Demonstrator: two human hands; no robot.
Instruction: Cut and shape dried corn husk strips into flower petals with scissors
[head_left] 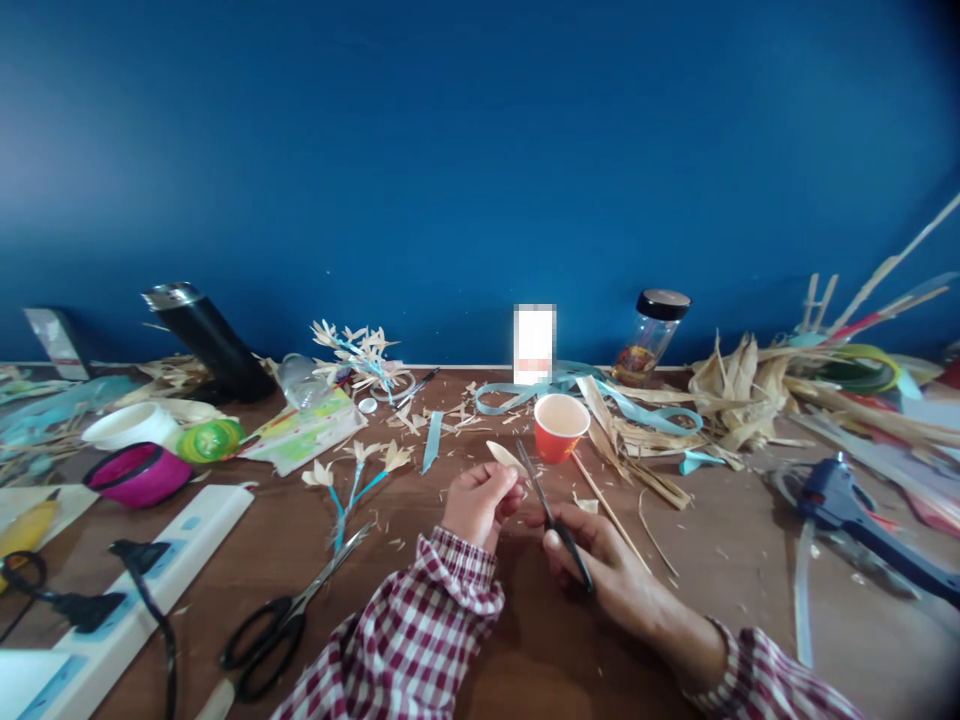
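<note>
My left hand (484,495) pinches a pale, petal-shaped piece of dried husk (504,456) between thumb and fingers, its pointed tip upward. My right hand (600,560) is closed around a slim black-handled bladed tool (574,555). The thin blade rises just right of the husk piece; whether they touch I cannot tell. Seen edge-on, the tool could be scissors or a knife. Behind the hands stands a red paper cup (561,430) with a pale inside. Left of my left hand lie several husk flowers on blue stems (341,500), beside open black-handled scissors (289,625).
A white power strip (191,550) with black plugs lies left, near a magenta ring-shaped item (139,478) and a black flask (214,340). Right are a blue glue gun (855,515), dried husks (742,395) and a lidded jar (651,335). Scraps dot the table; a blue wall (480,180) closes the back.
</note>
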